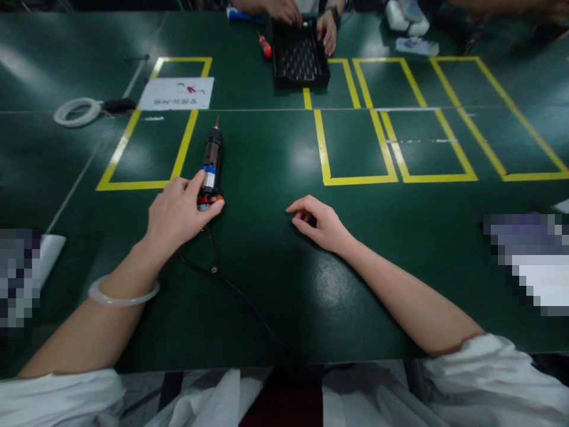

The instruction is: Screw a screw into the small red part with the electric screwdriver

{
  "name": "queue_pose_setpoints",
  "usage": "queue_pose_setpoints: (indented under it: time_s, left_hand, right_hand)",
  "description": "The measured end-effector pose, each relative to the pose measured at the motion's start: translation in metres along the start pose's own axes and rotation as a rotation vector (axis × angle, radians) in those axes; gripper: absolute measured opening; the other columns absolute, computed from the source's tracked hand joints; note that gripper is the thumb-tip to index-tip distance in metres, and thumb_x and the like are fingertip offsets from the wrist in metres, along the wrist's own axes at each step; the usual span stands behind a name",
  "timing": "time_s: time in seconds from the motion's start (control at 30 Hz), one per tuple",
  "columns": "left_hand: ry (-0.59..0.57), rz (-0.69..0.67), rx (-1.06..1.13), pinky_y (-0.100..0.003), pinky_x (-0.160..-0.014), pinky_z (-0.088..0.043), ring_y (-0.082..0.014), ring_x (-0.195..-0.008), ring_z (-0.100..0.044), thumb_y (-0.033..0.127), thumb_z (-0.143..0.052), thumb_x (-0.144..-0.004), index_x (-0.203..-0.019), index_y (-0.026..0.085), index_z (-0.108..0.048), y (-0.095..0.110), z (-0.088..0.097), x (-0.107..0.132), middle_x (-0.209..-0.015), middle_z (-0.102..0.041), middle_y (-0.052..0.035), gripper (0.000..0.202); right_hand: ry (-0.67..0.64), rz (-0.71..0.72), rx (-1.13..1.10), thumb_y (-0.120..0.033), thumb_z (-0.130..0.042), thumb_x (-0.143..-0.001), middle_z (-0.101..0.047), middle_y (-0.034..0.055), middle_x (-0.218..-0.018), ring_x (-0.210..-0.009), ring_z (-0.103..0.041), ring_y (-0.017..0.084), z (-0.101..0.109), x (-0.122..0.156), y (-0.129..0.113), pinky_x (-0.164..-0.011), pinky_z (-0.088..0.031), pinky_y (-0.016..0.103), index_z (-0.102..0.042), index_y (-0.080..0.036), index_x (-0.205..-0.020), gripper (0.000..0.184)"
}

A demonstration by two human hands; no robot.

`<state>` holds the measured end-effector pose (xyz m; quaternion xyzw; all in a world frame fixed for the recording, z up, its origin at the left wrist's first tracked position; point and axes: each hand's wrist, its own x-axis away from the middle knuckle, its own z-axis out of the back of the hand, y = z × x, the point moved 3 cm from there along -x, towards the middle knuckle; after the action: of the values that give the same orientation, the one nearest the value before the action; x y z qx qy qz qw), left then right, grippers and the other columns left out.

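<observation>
A black electric screwdriver (212, 159) with a blue band and a red end lies on the green table (267, 279), its bit pointing away from me. My left hand (178, 213) closes thumb and fingers around its near end. A pale bangle (122, 295) sits on that wrist. The tool's black cable (231, 284) runs back toward me. My right hand (317, 224) rests on the table to the right, fingers loosely curled and apart, holding nothing.
Yellow tape rectangles (355, 145) mark the table. Across it, another person's hands (306, 21) work at a black tray (299, 59), beside a red-handled screwdriver (265, 46). A white paper (176, 93) and a white tape ring (76, 111) lie far left.
</observation>
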<state>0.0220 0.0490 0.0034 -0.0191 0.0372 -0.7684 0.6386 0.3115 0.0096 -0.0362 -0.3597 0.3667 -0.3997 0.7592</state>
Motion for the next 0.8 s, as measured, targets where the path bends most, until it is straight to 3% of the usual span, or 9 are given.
queue_pose_setpoints:
  time_s: [0.27, 0.5, 0.63, 0.8]
  left_hand:
    - [0.004, 0.212, -0.052, -0.043, -0.085, -0.045, -0.0297, -0.103, -0.050, 0.071, -0.021, -0.095, -0.147, 0.023, -0.038, -0.077, -0.004, -0.015, -0.119, -0.050, -0.0146, 0.074]
    - [-0.219, 0.385, -0.043, -0.043, -0.089, -0.036, -0.0343, -0.112, -0.043, 0.075, -0.019, -0.089, -0.153, 0.016, -0.028, -0.144, -0.008, -0.036, -0.143, -0.037, -0.0187, 0.088]
    - [-0.189, 0.446, -0.030, -0.042, -0.094, -0.031, -0.0319, -0.113, -0.039, 0.069, -0.025, -0.089, -0.150, 0.014, -0.032, -0.158, -0.006, -0.039, -0.145, -0.036, -0.0140, 0.082]
    - [-0.120, 0.442, -0.065, -0.038, -0.096, -0.029, -0.0294, -0.115, -0.037, 0.065, -0.031, -0.089, -0.143, 0.012, -0.040, -0.150, -0.003, -0.040, -0.144, -0.038, -0.0123, 0.077]
  right_hand:
    - [0.004, 0.009, -0.002, -0.016, -0.056, -0.090, -0.063, 0.0058, -0.103, -0.083, -0.062, 0.014, 0.000, 0.000, 0.000, -0.074, -0.050, 0.029, -0.062, -0.020, -0.105, 0.017]
    - [0.008, 0.026, -0.013, -0.014, -0.056, -0.090, -0.063, 0.0065, -0.102, -0.082, -0.061, 0.015, 0.000, 0.000, 0.000, -0.073, -0.049, 0.029, -0.063, -0.018, -0.103, 0.016]
    - [0.001, 0.025, -0.010, -0.014, -0.056, -0.090, -0.064, 0.0065, -0.102, -0.083, -0.061, 0.015, 0.000, 0.000, 0.000, -0.074, -0.050, 0.029, -0.063, -0.019, -0.102, 0.015]
    - [-0.005, 0.014, -0.004, -0.014, -0.056, -0.090, -0.064, 0.0065, -0.103, -0.083, -0.062, 0.015, 0.000, 0.000, 0.000, -0.073, -0.050, 0.029, -0.064, -0.019, -0.101, 0.015]
